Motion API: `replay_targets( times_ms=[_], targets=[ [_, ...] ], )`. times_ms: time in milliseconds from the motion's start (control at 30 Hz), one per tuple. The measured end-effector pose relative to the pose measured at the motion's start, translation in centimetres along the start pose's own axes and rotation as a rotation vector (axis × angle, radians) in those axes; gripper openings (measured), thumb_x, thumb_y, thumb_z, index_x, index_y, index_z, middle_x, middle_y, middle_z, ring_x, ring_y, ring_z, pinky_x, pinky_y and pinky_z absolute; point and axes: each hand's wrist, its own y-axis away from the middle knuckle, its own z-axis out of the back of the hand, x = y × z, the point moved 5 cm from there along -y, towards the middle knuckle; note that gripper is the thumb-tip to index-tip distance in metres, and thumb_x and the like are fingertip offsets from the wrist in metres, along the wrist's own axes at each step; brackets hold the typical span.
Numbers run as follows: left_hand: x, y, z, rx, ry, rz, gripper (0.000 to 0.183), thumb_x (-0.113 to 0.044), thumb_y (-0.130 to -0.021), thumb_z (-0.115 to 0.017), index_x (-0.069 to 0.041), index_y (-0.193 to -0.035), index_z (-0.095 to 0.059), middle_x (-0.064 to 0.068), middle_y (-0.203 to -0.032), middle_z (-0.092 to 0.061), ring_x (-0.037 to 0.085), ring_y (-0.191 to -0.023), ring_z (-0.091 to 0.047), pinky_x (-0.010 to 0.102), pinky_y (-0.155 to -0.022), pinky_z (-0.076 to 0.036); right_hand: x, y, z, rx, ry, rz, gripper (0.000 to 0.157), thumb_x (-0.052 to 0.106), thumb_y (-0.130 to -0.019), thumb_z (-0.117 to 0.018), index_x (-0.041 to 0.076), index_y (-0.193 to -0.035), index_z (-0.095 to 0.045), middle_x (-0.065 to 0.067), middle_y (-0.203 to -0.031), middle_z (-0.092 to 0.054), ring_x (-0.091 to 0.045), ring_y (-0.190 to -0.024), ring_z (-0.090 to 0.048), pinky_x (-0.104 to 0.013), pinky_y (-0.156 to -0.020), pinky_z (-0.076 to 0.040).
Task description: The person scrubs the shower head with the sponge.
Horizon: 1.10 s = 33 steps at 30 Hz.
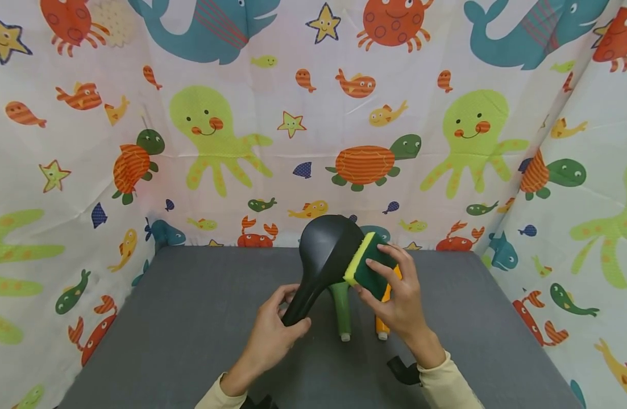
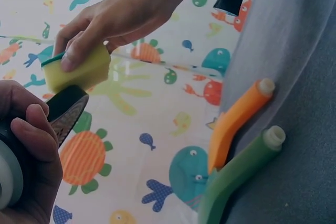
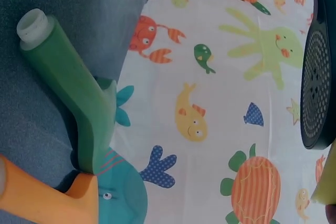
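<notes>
A black hand shower (image 1: 326, 244) is held up above the grey table. My left hand (image 1: 274, 329) grips it by the handle. Its smooth back faces the head camera; the right wrist view shows its face of small nozzles (image 3: 317, 82). In my right hand (image 1: 400, 295) is a sponge (image 1: 376, 271), yellow with a dark green scouring side, pinched between thumb and fingers. The sponge's yellow side appears to touch the right edge of the shower's round head. My right fingers lie over the green side.
Behind the shower, a green bent handle (image 1: 341, 312) and an orange one (image 1: 382, 326), both white-tipped, stand on the grey table (image 1: 206, 318); their upper parts are partly hidden in the head view. A sea-animal patterned curtain (image 1: 293, 187) encloses the back and sides.
</notes>
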Motion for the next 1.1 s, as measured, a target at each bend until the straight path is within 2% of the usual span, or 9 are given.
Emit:
replay_targets(
  times_ms=[200,467,733,900,1100],
  targets=[
    [0.1,0.0,-0.2,0.035,0.026,0.042,0.053,-0.003,-0.082,-0.072,-0.017,-0.130,-0.054,0.012,-0.103,-0.049,0.011,-0.048,-0.049,0.025,-0.044,-0.044,0.5,0.2,-0.1,-0.021,0.030,-0.004,0.050,0.054,-0.089,-0.063,0.011,-0.113,-0.071,-0.021,-0.133,-0.055,-0.045,-0.126,-0.044,-0.020,-0.107,-0.037],
    [0.4,-0.7,-0.6,0.045,0.057,0.048,0.051,-0.006,-0.083,-0.069,-0.017,-0.130,-0.053,0.011,-0.094,-0.055,0.012,-0.043,-0.046,0.028,-0.045,-0.045,1.4,0.2,-0.7,-0.051,0.057,0.028,0.048,0.054,-0.089,-0.065,0.013,-0.113,-0.071,-0.020,-0.133,-0.055,-0.040,-0.130,-0.043,-0.031,-0.110,-0.038],
    [0.3,-1.2,-1.2,0.043,0.093,0.031,0.050,-0.004,-0.084,-0.067,-0.015,-0.130,-0.052,0.012,-0.092,-0.055,0.012,-0.041,-0.045,0.029,-0.044,-0.046,3.1,0.3,-2.0,-0.067,0.095,0.130,0.044,0.051,-0.089,-0.065,0.014,-0.113,-0.071,-0.021,-0.129,-0.057,-0.045,-0.123,-0.048,-0.042,-0.104,-0.044],
    [0.4,-1.3,-1.5,0.044,0.115,0.016,0.050,-0.001,-0.084,-0.065,-0.015,-0.130,-0.051,0.012,-0.093,-0.055,0.012,-0.042,-0.045,0.029,-0.044,-0.046,4.1,0.7,-2.7,-0.051,0.086,0.156,0.045,0.053,-0.089,-0.065,0.016,-0.114,-0.070,-0.021,-0.129,-0.057,-0.046,-0.123,-0.048,-0.038,-0.103,-0.046],
    [0.6,-1.2,-1.5,0.043,0.142,0.026,0.053,-0.002,-0.083,-0.066,-0.015,-0.132,-0.050,0.014,-0.101,-0.057,0.012,-0.042,-0.046,0.029,-0.043,-0.046,4.4,1.0,-2.7,-0.051,0.075,0.181,0.045,0.052,-0.090,-0.064,0.015,-0.115,-0.070,-0.022,-0.129,-0.056,-0.047,-0.123,-0.047,-0.035,-0.109,-0.041]
  ],
)
